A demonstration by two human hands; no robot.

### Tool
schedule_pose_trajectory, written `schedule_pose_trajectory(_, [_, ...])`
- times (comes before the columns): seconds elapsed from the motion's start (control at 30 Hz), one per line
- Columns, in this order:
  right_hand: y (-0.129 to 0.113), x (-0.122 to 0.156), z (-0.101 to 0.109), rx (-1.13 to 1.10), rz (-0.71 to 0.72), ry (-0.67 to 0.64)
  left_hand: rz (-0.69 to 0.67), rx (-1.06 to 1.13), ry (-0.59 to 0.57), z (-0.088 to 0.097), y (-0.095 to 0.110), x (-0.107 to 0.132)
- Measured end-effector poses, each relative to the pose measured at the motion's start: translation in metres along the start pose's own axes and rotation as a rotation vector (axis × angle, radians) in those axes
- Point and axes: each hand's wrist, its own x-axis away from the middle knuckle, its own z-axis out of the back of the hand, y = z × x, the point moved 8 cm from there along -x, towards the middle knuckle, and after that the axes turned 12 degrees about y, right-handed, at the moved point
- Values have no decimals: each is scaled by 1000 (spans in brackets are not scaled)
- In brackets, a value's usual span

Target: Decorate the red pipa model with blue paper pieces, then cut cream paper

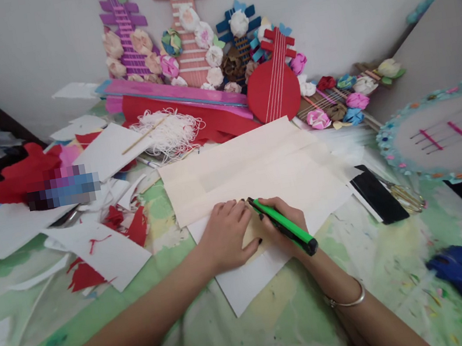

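My right hand [284,220] is closed around a green and black utility knife [286,223], which slants down to the left. Its front end is near my left fingertips, and I cannot make out a blade. My left hand [230,235] lies flat, fingers stretched out, on a cream sheet [231,173]. White paper [250,285] shows beneath that sheet, with one corner pointing towards me. Part of the cream sheet between my hands is hidden by them.
A blue glue gun [461,276] lies at the right, near a black phone [379,195] and scissors [407,196]. Paper scraps [107,253] cover the left side. White string [170,130], a red lute-shaped craft [273,92] and paper flowers [203,36] are at the back.
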Motion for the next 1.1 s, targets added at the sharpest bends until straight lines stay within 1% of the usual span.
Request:
schedule_pose_trajectory(0.13, [1,1,2,6,-16,9,1,1,5,0,0,0])
schedule_pose_trajectory(0.33, [3,2,0,-32,-13,0,1,-5,8,0,0,0])
schedule_pose_trajectory(0.5, [1,1,0,-22,-1,-6,1,-8,6,0,0,0])
schedule_pose_trajectory(0.67, [1,2,3,-1,17,29,-2,-14,0,0,0,1])
schedule_pose_trajectory(0.83, [2,3,1,-12,1,14,0,-6,5,0,-1,2])
schedule_pose_trajectory(1.1, [-1,3,5,-15,11,32,6,-11,10,-1,-1,2])
